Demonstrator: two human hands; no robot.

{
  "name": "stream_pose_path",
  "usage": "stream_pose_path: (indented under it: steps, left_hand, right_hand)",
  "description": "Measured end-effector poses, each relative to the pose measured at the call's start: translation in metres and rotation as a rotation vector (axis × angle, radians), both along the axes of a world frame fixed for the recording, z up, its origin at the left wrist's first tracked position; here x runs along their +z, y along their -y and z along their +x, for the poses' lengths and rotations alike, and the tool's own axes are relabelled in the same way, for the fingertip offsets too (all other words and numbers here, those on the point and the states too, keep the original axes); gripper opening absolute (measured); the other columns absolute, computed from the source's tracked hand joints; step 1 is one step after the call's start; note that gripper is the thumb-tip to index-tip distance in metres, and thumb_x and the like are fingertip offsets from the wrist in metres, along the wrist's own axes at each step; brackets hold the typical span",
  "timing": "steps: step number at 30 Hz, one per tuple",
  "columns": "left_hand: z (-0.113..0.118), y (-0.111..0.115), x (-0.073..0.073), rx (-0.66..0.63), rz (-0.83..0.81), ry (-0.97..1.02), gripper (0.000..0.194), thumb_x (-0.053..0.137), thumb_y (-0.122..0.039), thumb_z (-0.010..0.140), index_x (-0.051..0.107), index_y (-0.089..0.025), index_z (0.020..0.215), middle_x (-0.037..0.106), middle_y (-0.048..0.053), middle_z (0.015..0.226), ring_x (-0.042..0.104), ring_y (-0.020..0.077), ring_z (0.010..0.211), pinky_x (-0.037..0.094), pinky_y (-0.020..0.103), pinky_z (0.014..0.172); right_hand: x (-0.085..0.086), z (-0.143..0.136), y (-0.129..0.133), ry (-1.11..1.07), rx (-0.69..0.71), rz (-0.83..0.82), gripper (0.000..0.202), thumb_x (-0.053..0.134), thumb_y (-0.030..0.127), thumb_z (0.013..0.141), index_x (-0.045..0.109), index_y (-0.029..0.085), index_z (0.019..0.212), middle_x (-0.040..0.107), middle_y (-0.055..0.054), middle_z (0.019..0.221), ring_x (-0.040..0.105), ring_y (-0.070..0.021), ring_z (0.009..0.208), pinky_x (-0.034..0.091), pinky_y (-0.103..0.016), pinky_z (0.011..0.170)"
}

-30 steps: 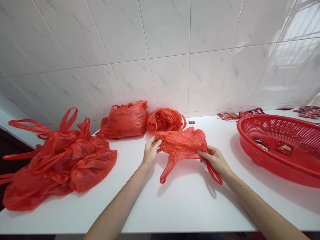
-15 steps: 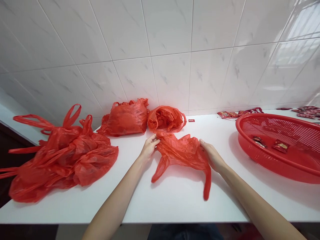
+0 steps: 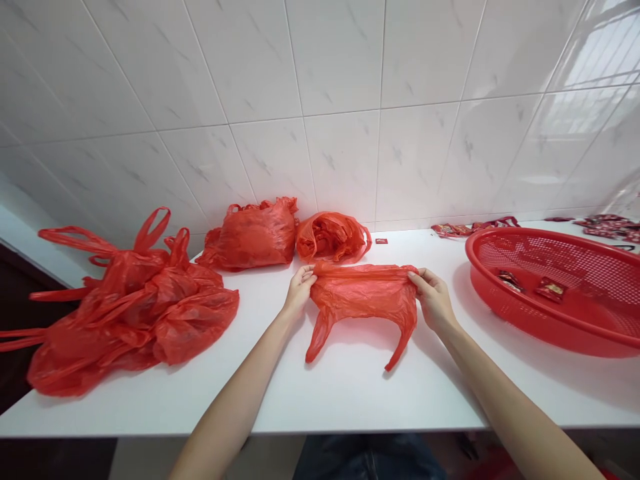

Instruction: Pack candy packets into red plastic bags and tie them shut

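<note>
A thin red plastic bag (image 3: pixel 367 293) is stretched sideways between my two hands, above the white table (image 3: pixel 320 400). Its two handles hang down toward me. My left hand (image 3: pixel 301 288) pinches the upper left corner between thumb and fingers. At the upper right corner, my right hand (image 3: pixel 433 293) grips the bag the same way. The bag looks flat, with its top edge pulled nearly straight. Just behind it sits an open red bag (image 3: pixel 333 237) stuffed with crumpled red plastic.
Filled red bags (image 3: pixel 130 307) are heaped on the left, and another full bag (image 3: pixel 255 233) leans near the tiled wall (image 3: pixel 340 153). A red basket (image 3: pixel 550 327) on the right holds a few small packets (image 3: pixel 551 289). More packets (image 3: pixel 460 229) lie behind it; one small packet (image 3: pixel 381 241) lies alone.
My right hand has moved slightly outward and its grip has turned, pulling the bag's top edge taut. The right handle now hangs further inward. The view has shifted slightly.
</note>
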State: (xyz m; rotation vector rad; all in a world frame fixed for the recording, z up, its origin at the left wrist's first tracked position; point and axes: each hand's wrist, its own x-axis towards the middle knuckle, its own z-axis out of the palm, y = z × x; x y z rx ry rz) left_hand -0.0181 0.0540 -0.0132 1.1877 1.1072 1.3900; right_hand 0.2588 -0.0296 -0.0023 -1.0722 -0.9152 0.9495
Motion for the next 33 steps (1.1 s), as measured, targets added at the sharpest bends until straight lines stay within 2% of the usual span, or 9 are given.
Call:
stream_pose_path:
  steps: [4, 7, 12, 14, 17, 19, 25, 29, 33]
  left_hand:
    - [0.002, 0.003, -0.001, 0.006, 0.016, -0.01, 0.026, 0.065, -0.02, 0.067, 0.063, -0.021, 0.093, 0.07, 0.002, 0.09, 0.066, 0.0166, 0.085, 0.049, 0.028, 0.081]
    - [0.006, 0.009, -0.001, -0.045, 0.005, -0.025, 0.033, 0.065, -0.022, 0.068, 0.062, -0.023, 0.1, 0.07, 0.0, 0.081, 0.066, 0.0166, 0.075, 0.049, 0.027, 0.071]
    - [0.012, 0.018, 0.003, -0.202, 0.0, -0.043, 0.056, 0.063, -0.019, 0.064, 0.056, -0.026, 0.119, 0.07, -0.002, 0.077, 0.066, 0.0175, 0.069, 0.048, 0.027, 0.065]
    - [0.014, 0.022, 0.005, -0.224, 0.007, -0.048, 0.056, 0.063, -0.02, 0.063, 0.056, -0.026, 0.119, 0.069, -0.002, 0.078, 0.066, 0.0176, 0.073, 0.048, 0.028, 0.069]
    - [0.019, 0.026, 0.008, -0.225, 0.001, -0.047, 0.047, 0.069, -0.03, 0.068, 0.058, -0.024, 0.113, 0.071, 0.0, 0.084, 0.067, 0.0185, 0.079, 0.049, 0.029, 0.075]
    - [0.021, 0.027, 0.008, -0.214, 0.015, -0.03, 0.046, 0.075, -0.039, 0.069, 0.059, -0.022, 0.109, 0.072, 0.001, 0.088, 0.068, 0.0189, 0.081, 0.05, 0.03, 0.076]
    - [0.021, 0.023, 0.002, -0.173, 0.058, -0.047, 0.056, 0.082, -0.048, 0.065, 0.06, -0.019, 0.108, 0.071, 0.0, 0.072, 0.065, 0.0172, 0.064, 0.047, 0.026, 0.062]
    - [0.019, 0.021, 0.0, -0.146, 0.104, -0.111, 0.051, 0.078, -0.048, 0.07, 0.062, -0.018, 0.109, 0.07, -0.001, 0.066, 0.063, 0.0157, 0.06, 0.046, 0.025, 0.059]
    - [0.014, 0.017, 0.001, -0.069, 0.147, -0.213, 0.042, 0.073, -0.048, 0.074, 0.068, -0.018, 0.104, 0.069, -0.001, 0.068, 0.064, 0.0159, 0.063, 0.048, 0.026, 0.062]
  right_hand:
    - [0.0, -0.001, 0.001, 0.005, 0.004, -0.03, 0.044, 0.079, 0.058, 0.065, 0.058, 0.023, 0.083, 0.067, -0.001, 0.079, 0.06, -0.0185, 0.07, 0.046, -0.03, 0.064]
    - [0.003, -0.003, 0.003, 0.013, 0.051, -0.076, 0.054, 0.079, 0.063, 0.065, 0.063, 0.023, 0.098, 0.071, -0.004, 0.088, 0.066, -0.0232, 0.079, 0.049, -0.032, 0.067]
    - [0.006, -0.001, 0.008, 0.025, 0.19, -0.11, 0.064, 0.078, 0.061, 0.069, 0.064, 0.027, 0.122, 0.07, 0.001, 0.076, 0.067, -0.0221, 0.073, 0.05, -0.032, 0.068]
    - [0.005, 0.0, 0.007, 0.058, 0.175, -0.068, 0.059, 0.081, 0.054, 0.067, 0.068, 0.026, 0.117, 0.072, 0.001, 0.078, 0.067, -0.0204, 0.073, 0.051, -0.032, 0.07]
    - [0.001, 0.001, 0.004, 0.129, 0.111, -0.014, 0.04, 0.083, 0.048, 0.063, 0.077, 0.022, 0.093, 0.076, -0.004, 0.094, 0.068, -0.0227, 0.087, 0.052, -0.035, 0.079]
    - [-0.001, 0.002, 0.002, 0.145, 0.087, -0.018, 0.034, 0.082, 0.047, 0.062, 0.078, 0.021, 0.084, 0.077, -0.006, 0.096, 0.068, -0.0248, 0.09, 0.053, -0.037, 0.081]
    - [-0.004, 0.007, 0.0, 0.096, -0.057, -0.051, 0.04, 0.082, 0.049, 0.064, 0.078, 0.02, 0.092, 0.078, -0.008, 0.093, 0.069, -0.0251, 0.087, 0.053, -0.038, 0.08]
    - [-0.002, 0.01, 0.001, 0.077, -0.083, -0.08, 0.048, 0.084, 0.051, 0.062, 0.078, 0.017, 0.095, 0.078, -0.009, 0.086, 0.069, -0.0251, 0.081, 0.054, -0.037, 0.074]
    - [-0.001, 0.013, 0.0, 0.101, -0.142, -0.064, 0.057, 0.083, 0.055, 0.061, 0.077, 0.015, 0.101, 0.078, -0.012, 0.093, 0.071, -0.027, 0.085, 0.056, -0.039, 0.078]
